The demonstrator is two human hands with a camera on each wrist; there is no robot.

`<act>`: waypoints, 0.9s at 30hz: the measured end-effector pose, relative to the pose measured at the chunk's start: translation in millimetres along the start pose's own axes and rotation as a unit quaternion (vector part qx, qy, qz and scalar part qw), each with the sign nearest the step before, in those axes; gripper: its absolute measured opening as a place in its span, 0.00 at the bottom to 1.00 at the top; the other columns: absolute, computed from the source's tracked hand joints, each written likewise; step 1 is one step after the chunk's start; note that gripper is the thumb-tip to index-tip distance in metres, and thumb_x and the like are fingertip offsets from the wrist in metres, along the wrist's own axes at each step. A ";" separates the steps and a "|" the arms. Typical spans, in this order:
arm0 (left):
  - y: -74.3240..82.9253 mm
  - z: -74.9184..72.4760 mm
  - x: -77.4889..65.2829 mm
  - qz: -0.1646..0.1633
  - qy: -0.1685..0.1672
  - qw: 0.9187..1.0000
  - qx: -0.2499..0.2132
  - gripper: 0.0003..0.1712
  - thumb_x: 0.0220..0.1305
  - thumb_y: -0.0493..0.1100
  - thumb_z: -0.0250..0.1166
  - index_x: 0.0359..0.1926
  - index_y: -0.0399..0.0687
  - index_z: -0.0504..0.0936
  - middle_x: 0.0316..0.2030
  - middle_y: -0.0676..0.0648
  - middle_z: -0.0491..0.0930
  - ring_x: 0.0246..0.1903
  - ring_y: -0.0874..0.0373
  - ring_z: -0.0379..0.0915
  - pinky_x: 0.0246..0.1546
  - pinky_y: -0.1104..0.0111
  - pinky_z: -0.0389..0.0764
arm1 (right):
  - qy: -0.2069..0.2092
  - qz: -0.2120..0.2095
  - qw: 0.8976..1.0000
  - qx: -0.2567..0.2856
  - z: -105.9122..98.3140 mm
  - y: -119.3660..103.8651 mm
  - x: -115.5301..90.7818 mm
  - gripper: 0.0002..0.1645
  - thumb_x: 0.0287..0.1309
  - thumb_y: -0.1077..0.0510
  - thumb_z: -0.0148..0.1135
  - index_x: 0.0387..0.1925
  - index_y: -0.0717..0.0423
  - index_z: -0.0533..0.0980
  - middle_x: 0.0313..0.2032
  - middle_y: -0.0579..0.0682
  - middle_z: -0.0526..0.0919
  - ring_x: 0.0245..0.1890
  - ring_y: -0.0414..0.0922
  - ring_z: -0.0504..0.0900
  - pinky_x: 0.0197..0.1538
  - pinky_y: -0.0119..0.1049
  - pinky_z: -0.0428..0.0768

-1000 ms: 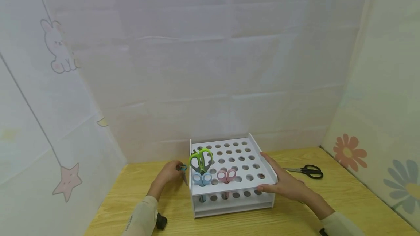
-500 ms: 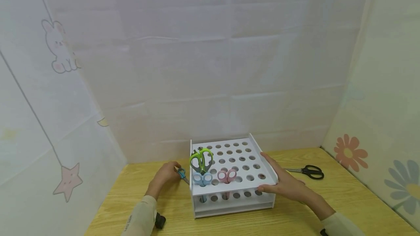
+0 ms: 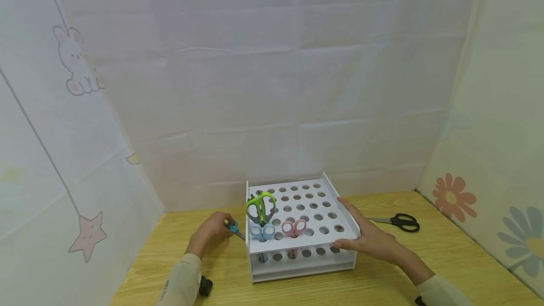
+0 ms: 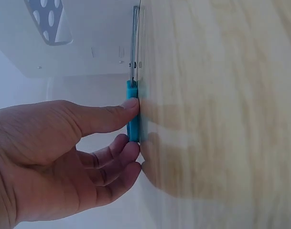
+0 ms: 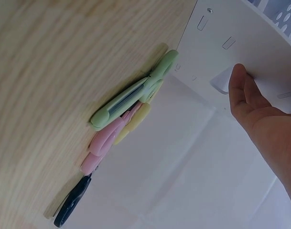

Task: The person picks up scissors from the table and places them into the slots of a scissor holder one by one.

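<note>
My left hand (image 3: pixel 214 229) is beside the rack's left wall. Its thumb and fingers pinch the teal handle of a pair of scissors (image 4: pixel 133 117), which lies low along the tabletop, blade toward the rack. On the right, my right hand (image 3: pixel 374 239) rests on the white perforated rack (image 3: pixel 303 244), thumb across the front corner and fingers extended along the outer side wall. In the rack's front-left holes stand lime-green scissors (image 3: pixel 262 209), light-blue scissors (image 3: pixel 262 233) and pink scissors (image 3: pixel 293 227), handles up.
Black-handled scissors (image 3: pixel 403 222) lie on the wooden table (image 3: pixel 459 268) right of the rack. The right wrist view shows green scissors (image 5: pixel 131 98), a pink handle (image 5: pixel 103 143) and a yellow handle (image 5: pixel 134 125) beside it. Walls of printed sheeting (image 3: pixel 272 84) enclose the table.
The left hand has shifted slightly left and turned the teal-handled scissors: the blade points more to the right, toward the rack. The right hand and rack stay in place.
</note>
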State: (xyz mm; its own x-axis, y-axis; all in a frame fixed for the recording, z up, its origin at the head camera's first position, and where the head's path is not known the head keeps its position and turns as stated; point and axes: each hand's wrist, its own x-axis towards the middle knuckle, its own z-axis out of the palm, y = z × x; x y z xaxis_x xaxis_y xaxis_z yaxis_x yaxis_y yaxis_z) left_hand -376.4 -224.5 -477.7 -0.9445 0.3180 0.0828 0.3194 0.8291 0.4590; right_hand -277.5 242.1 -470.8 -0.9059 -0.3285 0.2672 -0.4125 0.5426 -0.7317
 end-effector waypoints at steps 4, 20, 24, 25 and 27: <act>-0.8 -3.3 -2.8 0.000 0.003 1.000 0.018 0.13 0.53 0.30 0.75 0.41 0.38 0.86 0.42 0.41 0.80 0.45 0.46 0.71 0.47 0.52 0.77 | -0.002 0.002 1.000 0.003 0.4 -1.4 0.2 0.69 0.54 0.47 0.79 0.82 0.36 0.40 0.78 0.60 0.47 0.71 0.66 0.57 0.60 0.71 0.64; -6.1 -15.6 -10.3 -0.010 -0.008 1.000 0.005 0.09 0.54 0.32 0.76 0.36 0.41 0.85 0.36 0.46 0.81 0.33 0.53 0.71 0.39 0.56 0.77 | 0.002 -0.001 1.000 -0.002 1.2 -1.2 -0.4 0.69 0.53 0.47 0.79 0.81 0.29 0.39 0.78 0.59 0.47 0.70 0.65 0.59 0.59 0.70 0.66; -7.9 -21.5 -9.7 -0.001 -0.013 1.000 -0.018 0.09 0.56 0.32 0.75 0.36 0.39 0.83 0.37 0.46 0.80 0.34 0.54 0.72 0.38 0.57 0.78 | 0.003 0.000 1.000 -0.001 1.3 -0.7 -0.3 0.69 0.53 0.47 0.79 0.80 0.27 0.39 0.78 0.59 0.48 0.68 0.63 0.62 0.58 0.67 0.69; -8.4 -23.0 -9.6 -0.003 -0.014 1.000 -0.025 0.10 0.56 0.32 0.75 0.37 0.39 0.83 0.36 0.47 0.80 0.34 0.54 0.72 0.38 0.58 0.79 | 0.004 -0.001 1.000 -0.003 1.3 -0.4 -0.2 0.70 0.53 0.47 0.79 0.80 0.27 0.39 0.78 0.59 0.49 0.68 0.63 0.62 0.57 0.67 0.69; -10.1 -25.7 -9.2 -0.005 -0.020 0.999 -0.036 0.11 0.55 0.32 0.76 0.37 0.39 0.83 0.36 0.48 0.80 0.35 0.54 0.73 0.39 0.58 0.79 | 0.004 0.000 1.000 -0.004 1.4 0.0 -0.1 0.70 0.52 0.47 0.79 0.80 0.27 0.39 0.78 0.59 0.49 0.67 0.62 0.63 0.57 0.66 0.69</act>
State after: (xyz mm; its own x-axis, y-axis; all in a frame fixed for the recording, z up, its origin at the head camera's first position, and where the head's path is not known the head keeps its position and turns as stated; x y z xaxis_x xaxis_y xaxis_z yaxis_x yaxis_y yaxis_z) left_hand -372.9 -247.7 -460.4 -0.9432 0.3292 0.0439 0.3026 0.7976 0.5218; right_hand -277.3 241.1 -471.7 -0.9066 -0.3219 0.2728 -0.4135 0.5487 -0.7266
